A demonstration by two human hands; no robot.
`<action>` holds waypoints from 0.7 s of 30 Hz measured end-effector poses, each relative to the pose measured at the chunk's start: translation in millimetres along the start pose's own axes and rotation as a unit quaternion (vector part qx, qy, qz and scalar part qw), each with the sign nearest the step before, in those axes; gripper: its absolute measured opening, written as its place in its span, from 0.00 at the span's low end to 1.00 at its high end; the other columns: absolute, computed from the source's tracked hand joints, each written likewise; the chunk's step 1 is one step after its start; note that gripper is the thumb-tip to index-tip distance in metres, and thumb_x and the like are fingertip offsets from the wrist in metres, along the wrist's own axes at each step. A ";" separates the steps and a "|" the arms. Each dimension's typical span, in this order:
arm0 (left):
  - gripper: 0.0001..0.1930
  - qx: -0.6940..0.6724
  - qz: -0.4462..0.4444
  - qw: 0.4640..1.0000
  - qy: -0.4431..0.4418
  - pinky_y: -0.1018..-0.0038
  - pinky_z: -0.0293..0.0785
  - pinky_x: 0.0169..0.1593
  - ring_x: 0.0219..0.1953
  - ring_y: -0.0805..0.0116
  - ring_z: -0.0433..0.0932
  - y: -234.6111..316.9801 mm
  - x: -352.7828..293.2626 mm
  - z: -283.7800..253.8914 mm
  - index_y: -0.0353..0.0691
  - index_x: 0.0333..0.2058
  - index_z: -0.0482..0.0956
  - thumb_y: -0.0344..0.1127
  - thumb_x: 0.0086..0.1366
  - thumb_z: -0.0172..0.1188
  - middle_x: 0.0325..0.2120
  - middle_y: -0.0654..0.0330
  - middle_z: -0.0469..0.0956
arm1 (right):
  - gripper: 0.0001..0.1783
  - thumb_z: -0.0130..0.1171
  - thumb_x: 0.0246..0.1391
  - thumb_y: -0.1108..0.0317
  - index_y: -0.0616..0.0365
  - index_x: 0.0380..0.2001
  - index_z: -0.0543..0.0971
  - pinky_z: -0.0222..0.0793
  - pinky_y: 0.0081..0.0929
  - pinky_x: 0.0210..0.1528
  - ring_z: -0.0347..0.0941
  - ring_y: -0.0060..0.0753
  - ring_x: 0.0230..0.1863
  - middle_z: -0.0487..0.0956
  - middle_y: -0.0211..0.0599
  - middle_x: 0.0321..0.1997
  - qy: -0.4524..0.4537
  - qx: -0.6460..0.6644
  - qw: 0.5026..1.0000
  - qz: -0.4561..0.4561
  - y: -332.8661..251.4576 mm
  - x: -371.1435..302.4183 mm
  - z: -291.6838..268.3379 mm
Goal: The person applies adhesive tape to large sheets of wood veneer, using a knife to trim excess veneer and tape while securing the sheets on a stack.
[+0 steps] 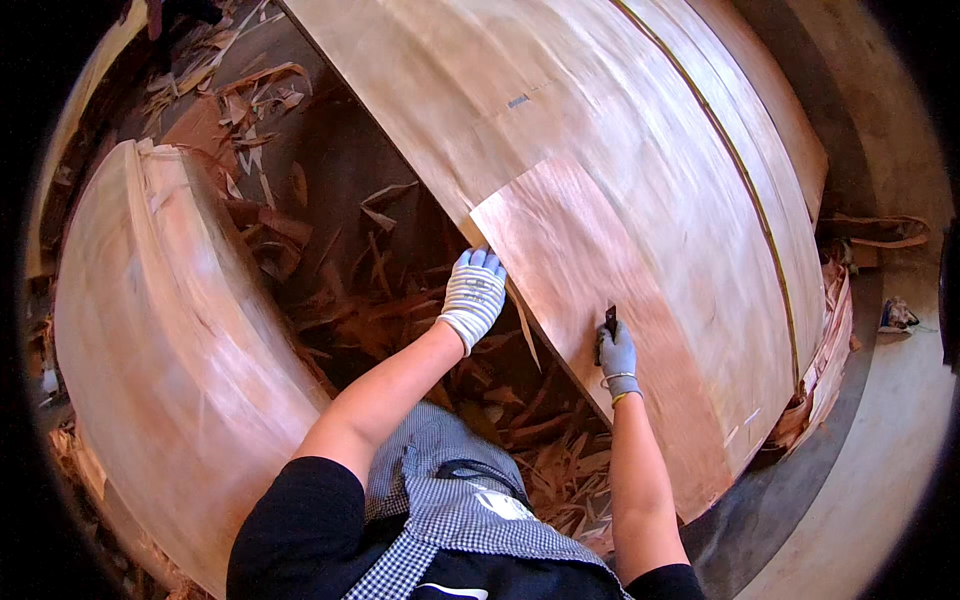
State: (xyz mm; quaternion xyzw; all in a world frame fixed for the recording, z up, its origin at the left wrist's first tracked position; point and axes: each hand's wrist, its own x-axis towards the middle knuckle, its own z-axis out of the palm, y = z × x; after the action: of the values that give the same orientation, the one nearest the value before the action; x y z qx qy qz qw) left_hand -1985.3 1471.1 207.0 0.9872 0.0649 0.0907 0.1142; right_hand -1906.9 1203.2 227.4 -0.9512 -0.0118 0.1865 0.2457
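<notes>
My left hand [475, 293], in a striped white glove with grey-blue fingertips, rests at the near-left edge of a reddish veneer sheet [560, 225]. Its fingers are side by side and mostly straight, touching that edge; the thumb is largely hidden. My right hand [617, 358], in a grey-blue glove, is closed around a black-handled knife [611, 320] above the same sheet. The blade cannot be made out. Under the reddish piece lies a broad stack of paler wood veneer [620, 130], its long side sloping down to the right.
Another veneer stack [170, 340] stands on the left. Torn veneer scraps [380, 330] litter the dark floor between the stacks. A dark strip [740, 150] runs lengthwise over the right stack. More ragged offcuts [825, 350] lean at its right end, beside a pale floor [880, 440].
</notes>
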 end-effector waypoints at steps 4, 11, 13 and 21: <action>0.14 -0.123 -0.025 0.992 -0.016 0.65 0.63 0.49 0.46 0.55 0.67 -1.1 6.2 -16.7 0.34 0.35 0.74 0.34 0.49 0.52 0.41 0.52 0.71 | 0.11 0.49 0.50 0.64 0.57 0.36 0.72 0.66 0.35 0.35 0.73 0.45 0.33 0.76 0.46 0.30 0.015 -0.022 1.000 -0.001 12.8 0.9 1.4; 0.26 -0.723 -0.446 0.528 0.000 0.72 0.66 0.48 0.41 0.62 0.73 -41.5 37.7 -31.2 0.32 0.47 0.67 0.48 0.58 0.54 0.39 0.49 0.75 | 0.14 0.47 0.51 0.59 0.56 0.37 0.70 0.64 0.47 0.38 0.70 0.56 0.38 0.75 0.53 0.35 0.017 -0.042 0.999 0.015 14.1 1.6 7.2; 0.26 -0.583 -0.371 0.723 -0.003 0.70 0.67 0.47 0.41 0.58 0.74 -47.6 44.7 -13.3 0.32 0.47 0.66 0.47 0.56 0.56 0.38 0.48 0.75 | 0.14 0.47 0.51 0.59 0.55 0.37 0.70 0.64 0.47 0.37 0.70 0.57 0.37 0.75 0.53 0.35 0.025 -0.054 0.998 -0.019 12.6 1.5 6.8; 0.33 -0.314 -0.286 0.901 0.082 0.67 0.65 0.51 0.48 0.49 0.69 -29.6 35.6 -3.6 0.39 0.56 0.56 0.32 0.51 0.59 0.48 0.43 0.67 | 0.12 0.50 0.51 0.62 0.57 0.34 0.72 0.66 0.35 0.27 0.72 0.40 0.24 0.75 0.44 0.23 0.069 -0.050 0.996 -0.030 20.3 2.4 13.1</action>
State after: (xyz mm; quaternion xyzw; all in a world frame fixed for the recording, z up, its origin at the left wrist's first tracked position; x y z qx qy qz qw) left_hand -1954.4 1505.8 209.3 0.8279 0.3221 0.1506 0.4339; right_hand -1910.8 1191.7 206.4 -0.9721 -0.0324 0.1119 0.2036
